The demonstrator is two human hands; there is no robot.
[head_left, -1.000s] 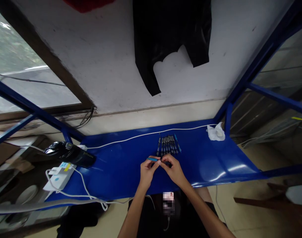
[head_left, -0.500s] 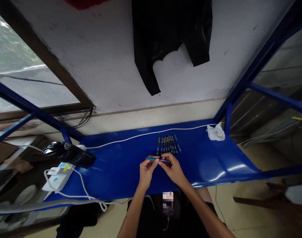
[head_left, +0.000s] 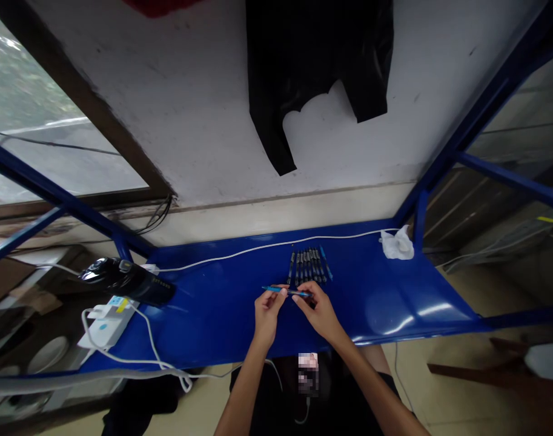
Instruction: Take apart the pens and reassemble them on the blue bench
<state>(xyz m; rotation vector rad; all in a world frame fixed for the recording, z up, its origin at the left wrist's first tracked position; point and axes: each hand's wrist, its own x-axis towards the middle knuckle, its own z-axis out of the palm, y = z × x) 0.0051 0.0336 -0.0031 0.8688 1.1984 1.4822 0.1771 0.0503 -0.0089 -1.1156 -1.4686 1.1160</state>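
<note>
Between my two hands is a slim blue pen (head_left: 272, 289), held level above the blue table (head_left: 212, 303). My left hand (head_left: 268, 307) pinches its left part between thumb and fingers. The fingers of my right hand (head_left: 316, 304) are closed round the other end, which they partly hide. Just beyond my hands, a row of several dark pens (head_left: 307, 263) lies side by side on the table. At the right end of that row rests a blue pen (head_left: 326, 263), slightly slanted.
A black bottle (head_left: 128, 281) lies at the left beside a white power strip (head_left: 106, 324). A white cable (head_left: 240, 249) runs along the back edge. Crumpled white tissue (head_left: 397, 243) sits at the back right. A phone (head_left: 308, 374) with a lit screen is at my lap.
My hands have moved slightly apart along the pen, so more of its middle shows. The camera view has shifted a little; the pens in the row stay put.
</note>
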